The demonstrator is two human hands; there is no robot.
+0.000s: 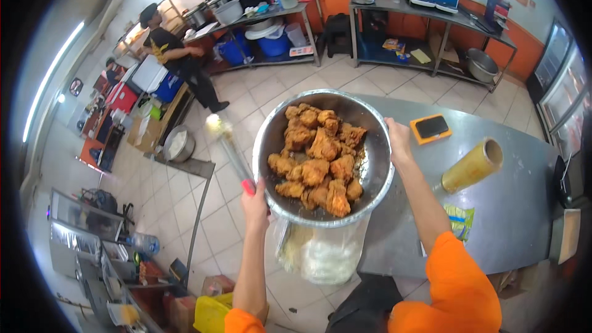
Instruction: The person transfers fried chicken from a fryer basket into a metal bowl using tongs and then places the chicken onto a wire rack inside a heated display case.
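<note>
A large round metal bowl (370, 176) full of several golden fried chicken pieces (317, 160) is held up in front of me over the near left corner of a steel table (524, 209). My left hand (254, 200) grips the bowl's near left rim and also holds metal tongs with a red tip (234, 154) that point up and away. My right hand (398, 139) holds the bowl's far right rim. Below the bowl hangs a clear plastic bag (320, 253) with white powder inside.
On the table lie an orange-edged dark pad (431, 128), a roll of cling film (472, 165) and a yellow-green packet (459, 221). A person in black (176, 55) stands at far left by a counter. Steel shelves with bowls line the back wall.
</note>
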